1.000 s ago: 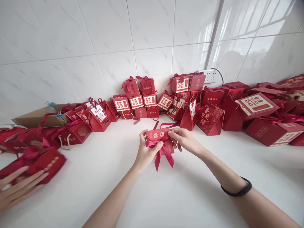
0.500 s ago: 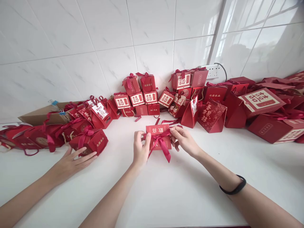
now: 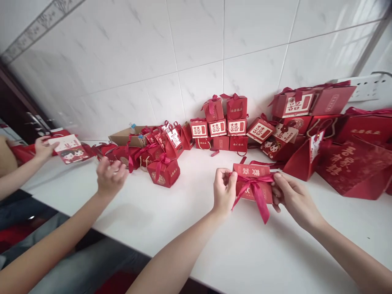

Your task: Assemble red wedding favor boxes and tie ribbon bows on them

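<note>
Between my hands is a small red gift box (image 3: 251, 170) with pale gold characters on its upper face. A dark pink ribbon (image 3: 261, 201) is tied in a bow across it, its tails hanging toward me. My left hand (image 3: 225, 191) is closed at the box's left edge, with a bit of ribbon showing between thumb and forefinger. At the right edge, my right hand (image 3: 292, 196) pinches the other side of the ribbon between thumb and forefinger, its remaining fingers curled against the box's side. What those fingers touch behind the box is hidden.
Stacked red boxes (image 3: 218, 127) stand along the tiled wall, and larger ones (image 3: 355, 163) crowd the right. A ribboned box (image 3: 163, 171) stands left of me. Farther left, a co-worker's hand (image 3: 112, 176) is raised, and another hand (image 3: 45, 149) holds a printed box (image 3: 72, 150).
The view has swung left, so the box and my hands appear farther right. My grip looks much the same. The nearby co-worker's hand has left the ribboned box and lifted away leftward.
</note>
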Demonstrator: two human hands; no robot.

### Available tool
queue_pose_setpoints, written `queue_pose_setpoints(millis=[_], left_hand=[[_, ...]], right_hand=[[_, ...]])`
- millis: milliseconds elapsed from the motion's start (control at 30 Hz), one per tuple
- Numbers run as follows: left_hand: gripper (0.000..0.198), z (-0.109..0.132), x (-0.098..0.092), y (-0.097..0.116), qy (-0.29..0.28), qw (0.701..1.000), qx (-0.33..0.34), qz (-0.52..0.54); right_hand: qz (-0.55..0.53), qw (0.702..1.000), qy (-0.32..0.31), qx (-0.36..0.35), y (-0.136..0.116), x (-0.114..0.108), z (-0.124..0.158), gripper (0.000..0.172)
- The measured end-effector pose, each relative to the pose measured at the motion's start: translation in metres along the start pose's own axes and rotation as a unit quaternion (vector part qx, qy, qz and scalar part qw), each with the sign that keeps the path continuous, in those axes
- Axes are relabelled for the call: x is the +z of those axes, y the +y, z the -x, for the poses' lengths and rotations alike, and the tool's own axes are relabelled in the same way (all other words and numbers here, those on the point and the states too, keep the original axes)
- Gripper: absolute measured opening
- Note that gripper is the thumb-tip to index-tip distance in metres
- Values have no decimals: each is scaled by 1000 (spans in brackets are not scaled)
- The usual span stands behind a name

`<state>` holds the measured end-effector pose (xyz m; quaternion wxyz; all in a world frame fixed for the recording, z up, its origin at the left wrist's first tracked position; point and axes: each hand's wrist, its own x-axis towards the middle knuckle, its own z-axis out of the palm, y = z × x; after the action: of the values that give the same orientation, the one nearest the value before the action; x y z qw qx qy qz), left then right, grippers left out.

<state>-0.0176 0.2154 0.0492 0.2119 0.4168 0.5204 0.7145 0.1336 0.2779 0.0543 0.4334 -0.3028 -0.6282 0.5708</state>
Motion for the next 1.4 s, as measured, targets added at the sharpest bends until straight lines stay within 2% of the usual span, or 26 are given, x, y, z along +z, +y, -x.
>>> queue_pose_setpoints(millis=[100,200,400,600,867,967,1133,1400], left_hand=[[33,0,1,2,4,1000,-22,18],[33,1,1,2,10,1000,-15,14],[28,1,2,2,28,999,-8,-42],[30,3,3,4,42,998,3,-55],[32,2,7,4,29,998,-60,-15],[32,0,5,6,4,999,-47,12],[33,1,4,11,-33,997,-55,52],[56,-6,0,5,-55,993,-49,-93]], right_hand=[[-6,1000,19,1,0,3,1,50],[-10,999,42,-3,-1,9,3,48],[-7,990,136,-23,4,24,10,46],[-79,988,132,-4,6,29,12,42],[-182,966,162,82,-1,31,9,37],[-175,971,136,93,-3,24,5,37],[-132,983,109,60,-2,17,0,43],[-155,981,102,58,-1,16,-2,45]])
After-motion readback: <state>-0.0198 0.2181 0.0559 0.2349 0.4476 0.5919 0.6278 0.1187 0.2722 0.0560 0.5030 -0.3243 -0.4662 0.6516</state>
